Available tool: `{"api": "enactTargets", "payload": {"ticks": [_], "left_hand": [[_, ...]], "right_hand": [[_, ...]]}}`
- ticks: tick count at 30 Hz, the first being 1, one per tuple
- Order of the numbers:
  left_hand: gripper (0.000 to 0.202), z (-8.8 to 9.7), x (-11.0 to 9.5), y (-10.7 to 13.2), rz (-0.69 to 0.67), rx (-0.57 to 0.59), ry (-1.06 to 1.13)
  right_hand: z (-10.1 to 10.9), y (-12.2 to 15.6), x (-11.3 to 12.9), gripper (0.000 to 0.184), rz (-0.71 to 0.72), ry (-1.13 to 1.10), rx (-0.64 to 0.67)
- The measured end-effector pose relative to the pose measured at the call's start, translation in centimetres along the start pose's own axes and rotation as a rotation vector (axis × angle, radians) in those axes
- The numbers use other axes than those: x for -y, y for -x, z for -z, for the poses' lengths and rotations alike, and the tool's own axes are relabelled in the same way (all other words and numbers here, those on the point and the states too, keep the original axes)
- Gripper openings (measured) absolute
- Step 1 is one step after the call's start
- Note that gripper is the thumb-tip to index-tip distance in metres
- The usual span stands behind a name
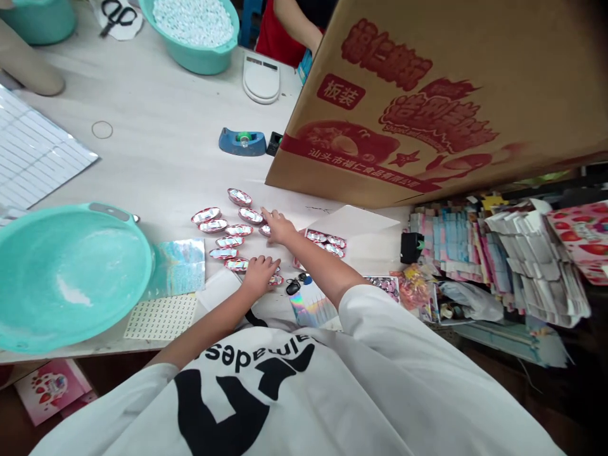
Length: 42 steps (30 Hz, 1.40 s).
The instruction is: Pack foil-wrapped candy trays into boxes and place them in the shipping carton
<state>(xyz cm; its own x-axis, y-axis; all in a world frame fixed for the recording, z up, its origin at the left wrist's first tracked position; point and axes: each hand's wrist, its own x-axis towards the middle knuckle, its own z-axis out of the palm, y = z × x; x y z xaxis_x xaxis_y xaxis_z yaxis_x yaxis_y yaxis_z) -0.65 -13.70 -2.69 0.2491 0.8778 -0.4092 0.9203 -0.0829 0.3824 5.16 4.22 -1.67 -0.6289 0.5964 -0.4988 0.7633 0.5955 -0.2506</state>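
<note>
Several small oval pieces with shiny silvery tops and red edges [230, 242] lie loosely grouped on the white table. My right hand [280, 228] reaches over the right side of this group, fingers apart, with one oval piece [265, 230] partly under it. Closer to my body, my left hand [258, 277] rests over the near end, its fingers spread above pieces that it partly covers. Beside my left hand lies another oval piece [236, 265]. To the right of my hands, more such pieces [327, 240] sit together in a pack, partly hidden by my right forearm.
A big turquoise basin [71, 278] stands left. A large cardboard box [403, 107] rises at the right. Farther back are a blue tape dispenser [242, 142], a white scale [261, 79] and a filled turquoise basin [202, 60]. Folded cartons [532, 259] are stacked right; another person's arm [299, 25] shows behind.
</note>
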Motion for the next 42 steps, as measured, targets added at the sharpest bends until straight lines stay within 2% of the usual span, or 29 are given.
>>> {"api": "enactTargets", "payload": {"ticks": [2, 4, 8, 10, 12, 14, 16, 19, 21, 23, 25, 28, 31, 33, 36, 39, 42], "left_hand": [[0.077, -0.4, -0.3, 0.5, -0.021, -0.025, -0.011], [0.070, -0.7, -0.6, 0.7, -0.030, -0.033, -0.048], [0.061, -0.6, -0.7, 0.5, -0.015, 0.008, -0.109], [0.057, -0.2, -0.7, 0.4, -0.004, 0.028, -0.117], [0.052, 0.3, -0.6, 0.8, 0.013, 0.012, -0.089], [0.047, 1.0, -0.7, 1.7, 0.043, -0.057, -0.026], [0.047, 2.1, -1.3, 2.7, 0.075, -0.163, 0.048], [0.055, 4.5, -3.3, 2.3, 0.049, -0.268, 0.120], [0.058, 6.1, -5.5, 0.4, -0.040, -0.273, 0.128], [0.061, 7.2, -7.9, -2.6, -0.156, -0.237, 0.105], [0.063, 7.7, -10.0, -5.8, -0.249, -0.173, 0.051], [0.062, 7.4, -11.5, -9.7, -0.284, -0.074, -0.067], [0.065, 6.2, -11.1, -11.8, -0.276, -0.006, -0.132], [0.068, 5.1, -10.1, -12.4, -0.326, -0.015, -0.141], [0.067, 3.2, -8.3, -12.5, -0.431, -0.109, -0.143], [0.071, 1.2, -7.1, -12.4, -0.386, -0.202, -0.149], [0.074, -0.3, -7.2, -12.3, -0.343, -0.270, -0.190]], "right_hand": [[-0.7, 0.3, -0.2, 0.107, 0.023, 0.008, -0.002], [-1.1, 0.4, -0.3, 0.092, 0.023, 0.001, -0.028], [-0.8, 1.4, 0.1, 0.067, 0.041, -0.062, -0.061], [-0.2, 3.6, 0.0, 0.066, 0.064, -0.143, -0.124], [0.3, 7.3, -0.8, 0.074, 0.062, -0.250, -0.247], [0.3, 11.8, -2.9, 0.085, 0.037, -0.360, -0.391], [-0.3, 16.3, -6.1, 0.092, -0.004, -0.433, -0.483], [-2.1, 21.1, -11.8, 0.095, -0.052, -0.437, -0.464], [-3.6, 22.7, -15.0, 0.093, -0.046, -0.435, -0.403], [-4.7, 23.4, -17.1, 0.095, -0.046, -0.476, -0.361], [-5.3, 23.5, -18.2, 0.098, -0.051, -0.549, -0.371], [-5.1, 23.1, -18.8, 0.097, -0.004, -0.591, -0.426], [-4.6, 22.2, -19.2, 0.096, 0.067, -0.504, -0.411], [-4.4, 21.5, -19.3, 0.093, 0.108, -0.416, -0.376], [-4.7, 20.5, -19.0, 0.080, 0.131, -0.229, -0.322], [-5.4, 19.8, -18.1, 0.065, 0.064, -0.038, -0.288], [-6.5, 19.4, -17.1, 0.065, -0.005, 0.027, -0.320]]}}
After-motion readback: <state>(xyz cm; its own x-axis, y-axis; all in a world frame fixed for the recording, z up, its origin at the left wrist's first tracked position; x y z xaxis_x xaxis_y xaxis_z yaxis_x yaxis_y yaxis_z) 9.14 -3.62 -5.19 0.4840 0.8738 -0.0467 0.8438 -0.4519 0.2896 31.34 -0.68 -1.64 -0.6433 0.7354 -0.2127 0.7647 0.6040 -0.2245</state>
